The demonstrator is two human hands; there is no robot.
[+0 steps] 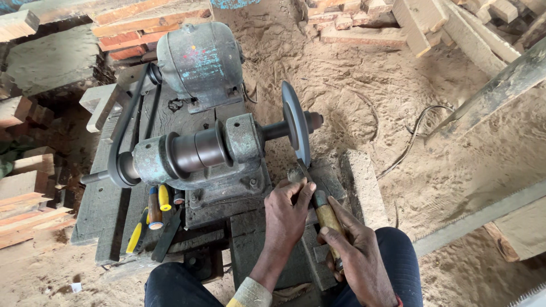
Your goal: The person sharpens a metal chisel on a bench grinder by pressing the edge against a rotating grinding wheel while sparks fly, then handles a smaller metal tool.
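My right hand [358, 256] grips the wooden handle of a chisel [325, 213]. My left hand [287, 213] presses fingertips onto the chisel's metal blade near its tip. The blade tip meets the lower edge of a thin grey grinding disc [296, 122]. The disc sits on a horizontal shaft of a worn grey-green bench grinder [199, 150], driven by a black belt [122, 133] from a motor [199, 59] behind it.
Screwdrivers with yellow and wooden handles [149, 213] lie left of the grinder on a dark wooden base [102, 204]. A concrete block [364, 187] stands right of the disc. Sawdust [398, 113], a cable [412, 136] and wooden planks [364, 20] surround the spot. My knees are at the bottom.
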